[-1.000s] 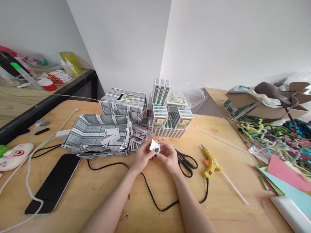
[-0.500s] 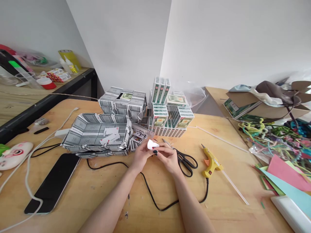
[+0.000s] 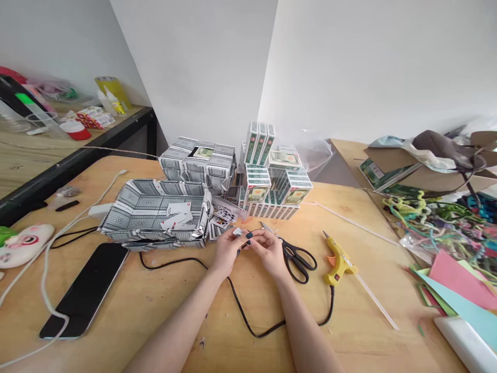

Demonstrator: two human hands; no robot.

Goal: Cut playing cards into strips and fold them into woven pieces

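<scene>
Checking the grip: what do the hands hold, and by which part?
A small white piece, in the fingers where left hand and right hand meet; these cover the gripped part, so it can't be told.

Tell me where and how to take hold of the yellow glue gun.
Grip the glue gun by its handle, probably coming from the near right. It lies on its side, nozzle pointing away and handle toward the near side. The scissors lie to its left; the cord leaves the handle's end.
</scene>
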